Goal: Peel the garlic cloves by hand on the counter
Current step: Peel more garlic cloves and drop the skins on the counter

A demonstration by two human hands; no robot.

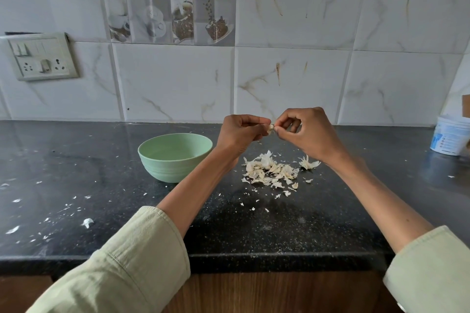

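- Black speckled counter (76,160) runs in front of us, with white tiles on the wall behind it.
- We cannot see into the one green bowl (175,157); its rim hides the bottom.
- One white tub (449,136) at the far right is cut off by the edge.
- We hold one garlic clove (270,129) up above the counter, mostly hidden by our fingers.
- Our left hand (239,134) and right hand (309,131) both pinch it with curled fingers.
- It looks small, pale and papery.
- One pile of peels (270,171) lies below our hands, right of the bowl.
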